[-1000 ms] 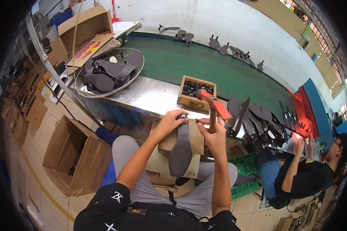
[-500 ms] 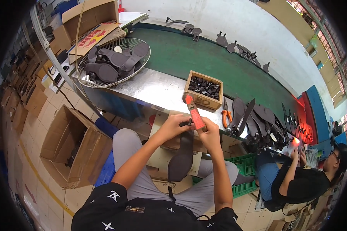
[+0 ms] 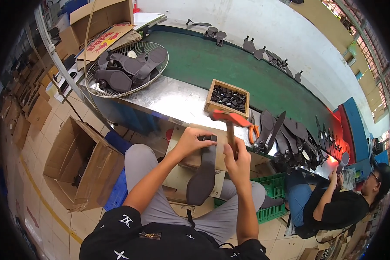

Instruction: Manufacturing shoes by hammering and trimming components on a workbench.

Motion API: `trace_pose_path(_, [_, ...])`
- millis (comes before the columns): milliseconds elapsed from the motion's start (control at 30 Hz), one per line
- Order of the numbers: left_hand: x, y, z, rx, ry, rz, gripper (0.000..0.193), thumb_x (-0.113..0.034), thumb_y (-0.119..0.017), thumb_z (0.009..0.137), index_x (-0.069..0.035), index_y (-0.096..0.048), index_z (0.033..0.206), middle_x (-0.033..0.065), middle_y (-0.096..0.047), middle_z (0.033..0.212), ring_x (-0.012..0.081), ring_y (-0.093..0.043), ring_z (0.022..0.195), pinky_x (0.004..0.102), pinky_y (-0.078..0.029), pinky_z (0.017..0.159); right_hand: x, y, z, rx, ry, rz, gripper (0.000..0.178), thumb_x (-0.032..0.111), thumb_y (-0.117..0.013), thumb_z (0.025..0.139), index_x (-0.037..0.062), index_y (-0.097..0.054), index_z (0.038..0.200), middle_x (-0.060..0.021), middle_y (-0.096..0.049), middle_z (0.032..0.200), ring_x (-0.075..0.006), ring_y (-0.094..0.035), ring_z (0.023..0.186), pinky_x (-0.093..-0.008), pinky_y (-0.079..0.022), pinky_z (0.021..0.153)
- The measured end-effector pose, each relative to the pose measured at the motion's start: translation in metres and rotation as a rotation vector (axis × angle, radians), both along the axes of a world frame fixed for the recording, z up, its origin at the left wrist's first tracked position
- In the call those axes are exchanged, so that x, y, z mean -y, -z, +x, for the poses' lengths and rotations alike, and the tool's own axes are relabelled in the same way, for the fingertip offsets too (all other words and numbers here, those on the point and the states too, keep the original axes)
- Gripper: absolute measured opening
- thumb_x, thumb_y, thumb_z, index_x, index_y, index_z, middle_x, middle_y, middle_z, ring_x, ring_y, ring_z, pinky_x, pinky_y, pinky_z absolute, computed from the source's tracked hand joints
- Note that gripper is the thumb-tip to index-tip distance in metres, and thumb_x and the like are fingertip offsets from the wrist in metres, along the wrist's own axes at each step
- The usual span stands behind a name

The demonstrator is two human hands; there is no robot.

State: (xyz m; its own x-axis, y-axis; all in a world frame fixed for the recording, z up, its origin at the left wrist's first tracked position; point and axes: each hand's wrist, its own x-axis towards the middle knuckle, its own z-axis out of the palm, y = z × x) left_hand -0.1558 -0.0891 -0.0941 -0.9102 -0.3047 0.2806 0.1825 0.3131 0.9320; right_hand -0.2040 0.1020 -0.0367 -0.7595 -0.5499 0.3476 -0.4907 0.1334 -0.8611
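Note:
My left hand (image 3: 189, 142) pinches the narrow heel end of a dark grey shoe sole (image 3: 202, 184), whose broad end points toward me. A small black heel tip (image 3: 213, 138) shows at the fingertips, at the top of the heel. My right hand (image 3: 238, 167) is wrapped round the wooden handle of a hammer (image 3: 229, 118) with a red-orange head. The hammer stands upright just right of the heel, its head apart from the tip. Beneath the heel is a wooden block (image 3: 190, 162), partly hidden by my left hand and the sole.
A wooden box (image 3: 209, 105) of small black pieces stands on the metal bench edge. Orange-handled pliers (image 3: 254, 133) and several soles (image 3: 283, 138) lie right of it. A wire basket (image 3: 87, 84) of soles is at left. At right a person (image 3: 338, 206) holds a sole.
The hammer has swung upright, its head turning sideways, and my right hand has moved slightly lower. The heel tip is now uncovered. The person at right has lifted a sole from the red glow.

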Motion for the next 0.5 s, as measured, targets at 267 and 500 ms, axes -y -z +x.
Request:
trace_pose_path(267, [-0.003,-0.007,0.001,0.053,0.032,0.098,0.028,-0.009,-0.080,0.077,0.001,-0.074,0.103,0.0056,-0.076,0.090,0.0057,-0.063,0.078,0.0241,-0.053,0.071,-0.042,-0.033,0.052,-0.073,0.089,0.114,0.031,0.012,-0.054,0.100,-0.0019,-0.054,0.127,-0.0088,-0.063,0.077,-0.0134,-0.056,0.060,-0.0278,-0.046,0.057])
trace_pose_path(500, [-0.001,-0.002,0.002,0.151,0.034,0.103,0.026,-0.010,-0.078,0.079,0.000,-0.075,0.103,0.0075,-0.075,0.092,0.0079,-0.066,0.082,0.0253,-0.053,0.077,-0.040,-0.046,0.041,-0.224,0.003,0.196,0.035,0.006,-0.056,0.098,-0.0058,-0.050,0.130,-0.0264,-0.065,0.103,-0.0424,-0.066,0.087,-0.0406,-0.053,0.078])
